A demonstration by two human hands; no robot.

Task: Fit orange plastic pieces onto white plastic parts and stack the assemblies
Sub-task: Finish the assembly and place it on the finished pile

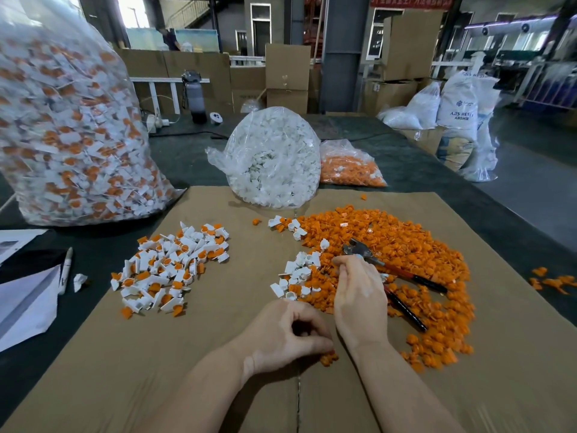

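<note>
A broad heap of loose orange pieces (402, 245) covers the right side of the cardboard sheet (243, 307). Several white parts (299, 264) lie along the heap's left edge. A pile of finished white-and-orange assemblies (171, 264) sits to the left. My right hand (359, 298) reaches into the heap, its bent fingertips pinching at an orange piece beside the white parts. My left hand (287, 335) rests on the cardboard nearer to me, fingers curled, fingertips gripping a small orange piece (329, 359). What else its palm holds is hidden.
Pliers with red-and-black handles (402, 273) lie on the heap by my right hand. Behind the cardboard stand a bag of white parts (274, 157), a bag of orange pieces (349, 168) and a large bag of assemblies (65, 129). Papers and a marker (66, 270) lie at the left.
</note>
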